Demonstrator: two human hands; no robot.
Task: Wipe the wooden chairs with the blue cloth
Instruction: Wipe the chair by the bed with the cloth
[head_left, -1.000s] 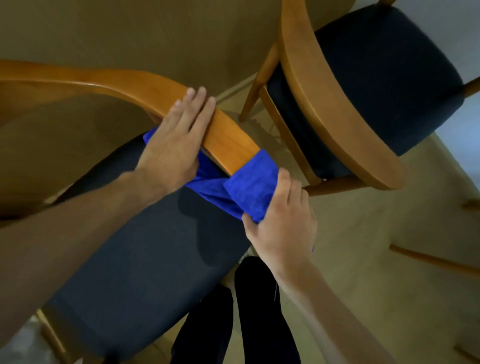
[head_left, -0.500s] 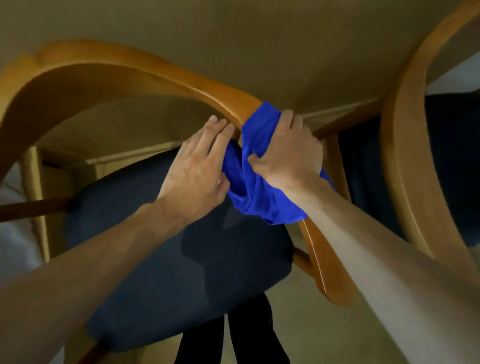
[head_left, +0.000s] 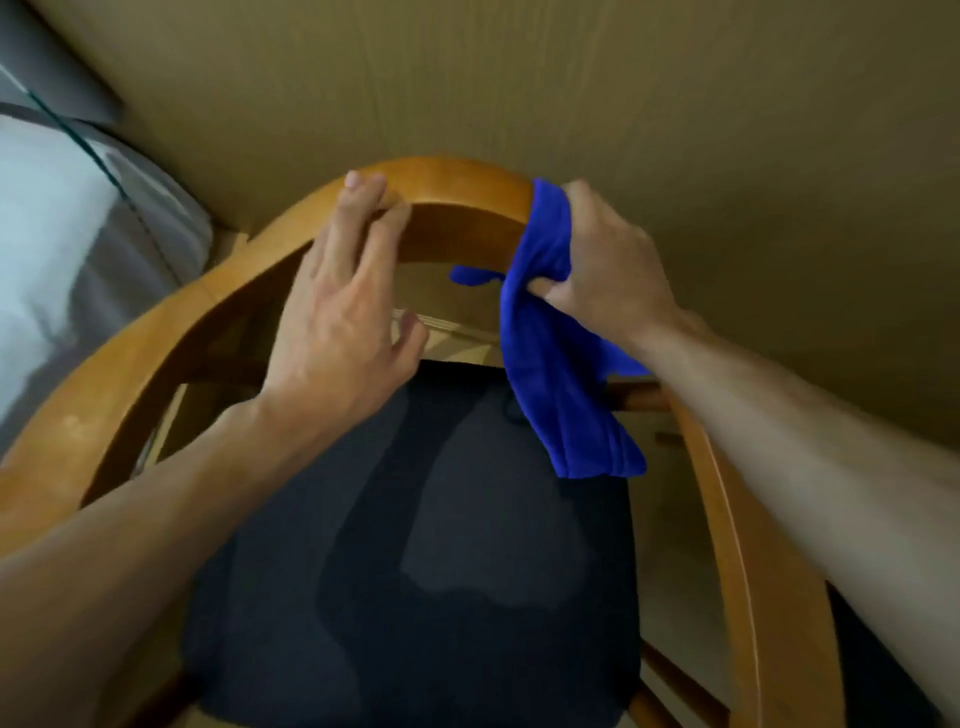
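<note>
Wooden chair rail, right hand gripping blue cloth on it, left hand flat alongside (dark seat below)

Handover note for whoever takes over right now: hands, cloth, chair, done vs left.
Left hand: open, fingers resting on the top of the wooden chair's curved back rail, steadying it.
Right hand: grip closed on the blue cloth, pressing it over the rail to the right of the top; the rest hangs over the dark seat.
Done: cannot tell how much is wiped.
Left: probably the rest of the rail and the frame. A second chair is not clearly in view.
</note>
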